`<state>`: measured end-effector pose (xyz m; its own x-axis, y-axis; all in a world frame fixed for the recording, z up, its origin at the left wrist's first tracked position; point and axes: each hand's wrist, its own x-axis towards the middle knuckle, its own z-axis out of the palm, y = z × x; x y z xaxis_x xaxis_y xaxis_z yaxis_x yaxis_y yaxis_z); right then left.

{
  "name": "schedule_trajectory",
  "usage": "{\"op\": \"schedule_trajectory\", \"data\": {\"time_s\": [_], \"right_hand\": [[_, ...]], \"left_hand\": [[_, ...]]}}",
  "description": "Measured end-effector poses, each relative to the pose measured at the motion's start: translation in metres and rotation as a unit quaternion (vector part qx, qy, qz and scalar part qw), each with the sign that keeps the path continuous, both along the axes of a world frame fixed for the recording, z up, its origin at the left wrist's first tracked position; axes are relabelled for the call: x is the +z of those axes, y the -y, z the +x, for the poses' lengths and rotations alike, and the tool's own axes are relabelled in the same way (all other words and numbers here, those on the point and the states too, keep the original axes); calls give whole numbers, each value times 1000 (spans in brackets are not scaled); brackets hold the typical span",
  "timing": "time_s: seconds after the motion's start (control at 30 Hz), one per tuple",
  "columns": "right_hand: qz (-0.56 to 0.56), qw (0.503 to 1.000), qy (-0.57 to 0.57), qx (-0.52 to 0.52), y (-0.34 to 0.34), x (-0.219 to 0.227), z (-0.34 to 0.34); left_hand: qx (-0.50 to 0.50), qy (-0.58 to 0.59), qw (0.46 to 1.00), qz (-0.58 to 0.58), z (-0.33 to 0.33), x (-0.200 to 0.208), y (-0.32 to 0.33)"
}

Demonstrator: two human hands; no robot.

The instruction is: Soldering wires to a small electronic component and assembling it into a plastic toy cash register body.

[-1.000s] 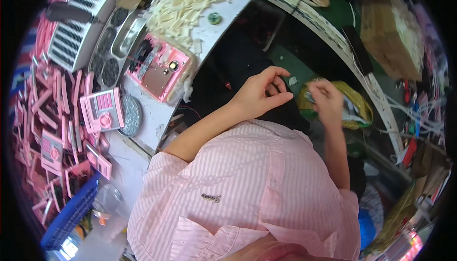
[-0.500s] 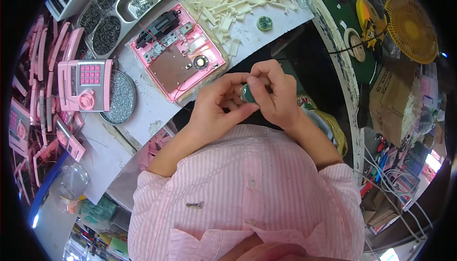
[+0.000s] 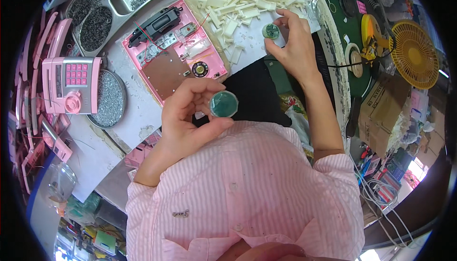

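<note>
The person's hands are apart, and the nearer one, the left hand (image 3: 185,108), stands at the near edge of the open pink casing (image 3: 215,56), pinching a round green piece (image 3: 224,104) between thumb and fingers. That piece is just off the casing's near right corner, over dark cloth (image 3: 252,94) rather than the bench; if the pinch is as light as it looks, a slip could drop it toward the lap. The left knuckles overlap the casing's near corner in this view, so a careless swing of the wrist might nudge the shell or disturb the thin red wire (image 3: 164,49) inside it. Farther off, to the right of the casing, the right hand (image 3: 300,49) spreads thumb and fingers about a small round tub (image 3: 271,31) with pale green contents; whether the fingertips press on it cannot be told. The tub is near the bench edge, so a push toward the person, rather than an even grip, could tip it over or send it off. Beyond the casing and to its right, loose cream plastic pieces (image 3: 238,4) heap close behind the tub; fingers closing wide of it could catch one, or soil several with whatever the tub holds.
</note>
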<state>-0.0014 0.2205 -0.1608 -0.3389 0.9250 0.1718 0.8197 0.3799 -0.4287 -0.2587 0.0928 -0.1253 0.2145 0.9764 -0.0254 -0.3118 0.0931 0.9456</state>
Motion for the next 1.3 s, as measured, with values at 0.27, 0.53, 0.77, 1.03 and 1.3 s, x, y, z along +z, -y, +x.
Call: {"op": "schedule_trajectory", "data": {"time_s": [0.27,0.53,0.77,1.03,1.3], "right_hand": [[-12,990,-136,-33,6,6,17],[23,973,-150,-176,58,63,121],[36,935,-114,-334,110,64,248],[-22,909,-211,-358,116,45,283],[-61,914,-313,-249,117,138,226]], "left_hand": [[19,24,999,-37,17,-8,13],[-32,94,995,-29,40,-9,4],[-62,8,998,-10,67,-18,-1],[-85,-20,996,-5,77,-15,-5],[-104,-7,995,5,88,-22,-7]]}}
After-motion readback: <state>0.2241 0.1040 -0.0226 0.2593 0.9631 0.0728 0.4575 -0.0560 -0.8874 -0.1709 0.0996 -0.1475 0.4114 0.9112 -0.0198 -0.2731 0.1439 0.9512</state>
